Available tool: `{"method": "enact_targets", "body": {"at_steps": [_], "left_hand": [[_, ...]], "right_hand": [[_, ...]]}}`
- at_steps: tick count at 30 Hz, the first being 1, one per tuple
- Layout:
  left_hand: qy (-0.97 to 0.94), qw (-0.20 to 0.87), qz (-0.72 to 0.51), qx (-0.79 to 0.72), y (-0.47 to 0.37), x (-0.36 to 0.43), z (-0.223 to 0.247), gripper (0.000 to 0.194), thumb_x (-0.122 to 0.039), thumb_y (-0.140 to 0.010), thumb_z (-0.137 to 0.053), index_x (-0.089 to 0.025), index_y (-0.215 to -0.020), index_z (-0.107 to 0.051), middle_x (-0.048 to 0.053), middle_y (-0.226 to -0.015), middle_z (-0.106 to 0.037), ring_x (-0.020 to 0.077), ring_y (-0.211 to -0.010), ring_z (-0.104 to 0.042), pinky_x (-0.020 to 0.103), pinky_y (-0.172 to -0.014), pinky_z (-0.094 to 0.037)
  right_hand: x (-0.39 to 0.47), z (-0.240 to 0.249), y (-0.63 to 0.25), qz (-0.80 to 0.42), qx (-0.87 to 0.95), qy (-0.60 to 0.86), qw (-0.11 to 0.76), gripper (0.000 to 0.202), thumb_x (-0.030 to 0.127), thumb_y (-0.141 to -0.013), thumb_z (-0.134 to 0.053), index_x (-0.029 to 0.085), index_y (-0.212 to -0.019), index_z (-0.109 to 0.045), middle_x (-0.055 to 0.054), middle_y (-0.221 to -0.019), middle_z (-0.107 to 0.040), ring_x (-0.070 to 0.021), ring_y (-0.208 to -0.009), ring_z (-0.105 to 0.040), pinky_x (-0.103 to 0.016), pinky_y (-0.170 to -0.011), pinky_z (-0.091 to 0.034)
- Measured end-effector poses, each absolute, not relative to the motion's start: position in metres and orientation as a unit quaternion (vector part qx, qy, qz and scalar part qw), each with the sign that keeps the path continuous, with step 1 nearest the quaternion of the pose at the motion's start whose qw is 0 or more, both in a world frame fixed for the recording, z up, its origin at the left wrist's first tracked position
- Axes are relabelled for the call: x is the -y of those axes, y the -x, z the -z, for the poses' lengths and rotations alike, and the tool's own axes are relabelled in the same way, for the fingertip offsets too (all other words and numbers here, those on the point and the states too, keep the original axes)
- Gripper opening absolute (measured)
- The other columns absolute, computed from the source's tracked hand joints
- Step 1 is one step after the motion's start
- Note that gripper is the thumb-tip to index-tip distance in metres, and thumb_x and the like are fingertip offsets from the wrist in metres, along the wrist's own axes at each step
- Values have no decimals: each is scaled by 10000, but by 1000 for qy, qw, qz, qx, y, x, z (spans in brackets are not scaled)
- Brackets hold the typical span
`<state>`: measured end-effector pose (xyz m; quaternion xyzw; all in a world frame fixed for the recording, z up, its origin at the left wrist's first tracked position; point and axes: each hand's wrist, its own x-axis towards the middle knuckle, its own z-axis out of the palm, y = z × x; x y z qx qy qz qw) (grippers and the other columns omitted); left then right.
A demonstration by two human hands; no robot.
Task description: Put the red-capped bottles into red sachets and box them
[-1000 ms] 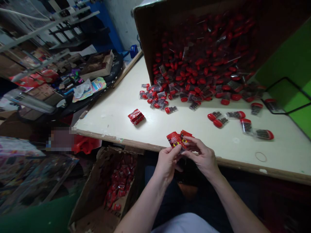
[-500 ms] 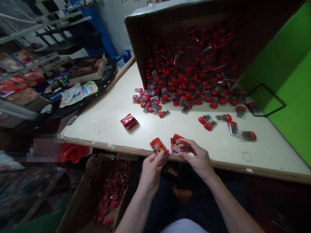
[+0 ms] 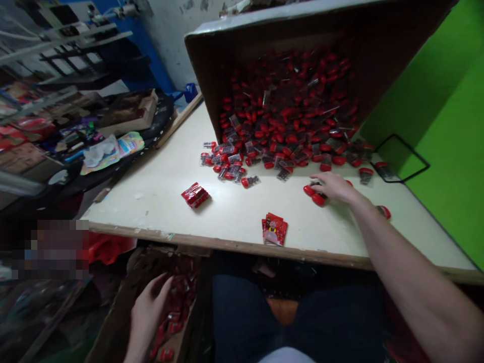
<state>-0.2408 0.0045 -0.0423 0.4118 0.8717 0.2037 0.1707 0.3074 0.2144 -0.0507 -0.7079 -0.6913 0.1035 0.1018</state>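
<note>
My left hand (image 3: 149,305) is over the cardboard box (image 3: 124,302) below the table edge, thumb and fingers apart, nothing seen in them. Inside that box lie many small red packets (image 3: 174,316). On the table, my right hand (image 3: 333,185) reaches over small clear packs with dark beads and red ends (image 3: 318,200), its fingers stretched out; the fingers partly hide the packs, so contact is unclear. A small stack of red printed cards (image 3: 275,230) lies near the front edge. Left of it sits a stack of shiny red packets (image 3: 195,195).
A large tipped carton (image 3: 202,60) spills many red-ended packs (image 3: 287,121) onto the white table (image 3: 151,206). At right stand a green panel (image 3: 446,131) and a black wire frame (image 3: 415,160). A cluttered black surface (image 3: 161,121) is at left.
My left hand has left the cards and gone down-left to the box; the red packet it held is no longer in it. My right hand moved from the card stack to the bead packs.
</note>
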Motion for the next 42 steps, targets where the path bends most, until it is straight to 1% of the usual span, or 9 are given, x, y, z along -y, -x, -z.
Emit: {"method": "enact_targets", "body": {"at_steps": [2,5,12,19,25,28,33,36,42], "left_hand": [[-451,289,-267,-801,193,-25,30,318,-466,-666,-624,-211,-840,-698,47,-840,-718,252,-794,-640,312,-692,-467],[-530,369,-318,-694,108,-65,21,282,-444,-743,-580,-190,-808,-684,51,-804,-695,210,-791,-616,288,-739,-442],[-612,329,-262,-669,-6,-130,44,310,-483,-628,-700,-187,-691,-632,53,-700,-616,184,-670,-547,294,-645,-366],[-585,402,-251,-658,-9,-134,56,219,-389,-675,-654,-193,-579,-649,28,-566,-614,152,-567,-511,270,-564,-327],[-640,424,-234,-597,0,-130,52,302,-399,-753,-543,-173,-621,-695,7,-508,-560,126,-497,-419,267,-512,-270],[-645,443,-233,-577,5,-126,49,322,-381,-785,-495,-167,-653,-694,8,-540,-568,127,-513,-428,263,-526,-277],[-614,441,-273,-595,16,-123,43,305,-385,-779,-521,-169,-619,-664,16,-589,-579,138,-575,-467,259,-571,-308],[-531,472,-353,-608,20,-121,37,298,-393,-756,-570,-154,-593,-642,16,-589,-574,129,-585,-462,254,-581,-315],[-324,596,-481,-556,14,-119,23,295,-402,-647,-705,-135,-559,-618,-10,-516,-559,75,-483,-410,238,-519,-265]], "right_hand": [[-229,51,-316,-134,711,686,77,367,344,-747,-616,181,-1071,-672,-133,-1098,-645,-300,-994,-571,-383,-839,-414],[-239,53,-324,-164,730,662,53,292,377,-715,-650,180,-922,-708,-116,-944,-674,-271,-876,-596,-349,-760,-426],[-228,65,-326,-240,710,653,108,337,476,-729,-630,175,-875,-669,-89,-890,-674,-201,-741,-591,-299,-640,-422],[-198,52,-311,-254,676,656,220,311,495,-669,-696,221,-816,-721,-63,-881,-683,-243,-810,-604,-346,-704,-434],[-138,44,-256,-348,592,633,358,380,522,-738,-626,193,-917,-690,-69,-872,-695,-209,-744,-620,-342,-665,-473],[-113,46,-219,-398,569,624,358,385,538,-745,-608,190,-886,-692,-40,-757,-691,-178,-636,-601,-310,-597,-462],[-96,49,-186,-327,572,688,305,330,534,-721,-628,210,-728,-686,-6,-608,-649,-160,-545,-568,-280,-536,-422],[-91,45,-185,-307,565,686,340,313,524,-715,-640,217,-754,-687,-17,-650,-668,-174,-574,-595,-288,-561,-447],[-65,21,-176,-394,491,650,426,296,462,-745,-660,193,-868,-671,-18,-674,-659,-151,-569,-582,-260,-552,-468]]}}
